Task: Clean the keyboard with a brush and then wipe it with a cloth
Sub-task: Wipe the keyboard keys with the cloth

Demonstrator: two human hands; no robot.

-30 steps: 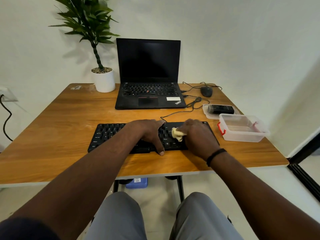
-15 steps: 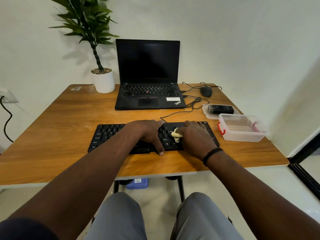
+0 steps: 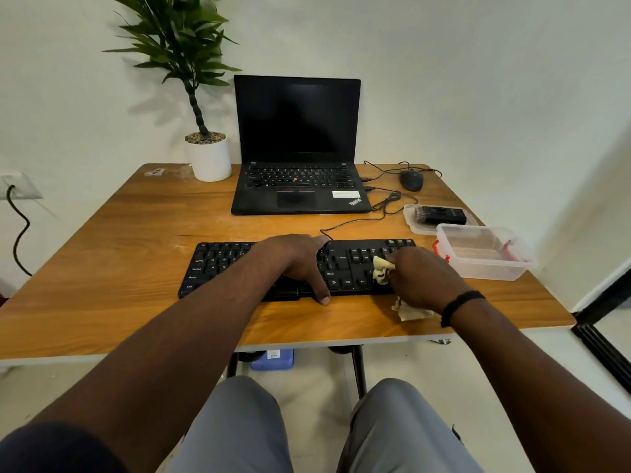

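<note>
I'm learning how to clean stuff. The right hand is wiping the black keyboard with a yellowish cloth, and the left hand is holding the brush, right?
Not quite. The left hand holds no brush; it rests on the keyboard, steadying it. The brush lies on a clear lid at the table's right side. The rest is right: the right hand wipes the keys with the yellowish cloth. The head view shows this.

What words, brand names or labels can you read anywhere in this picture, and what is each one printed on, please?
"ThinkPad": on the laptop palm rest, at its right corner.
"Ctrl": on a bottom-row key of the keyboard, near the cloth.
"Shift": on a key at the keyboard's left end.
"Caps Lock": on a key just above that one.
White sticker on the laptop palm rest: too blurred to read.
Label on the blue item under the table: too small to read.
</note>
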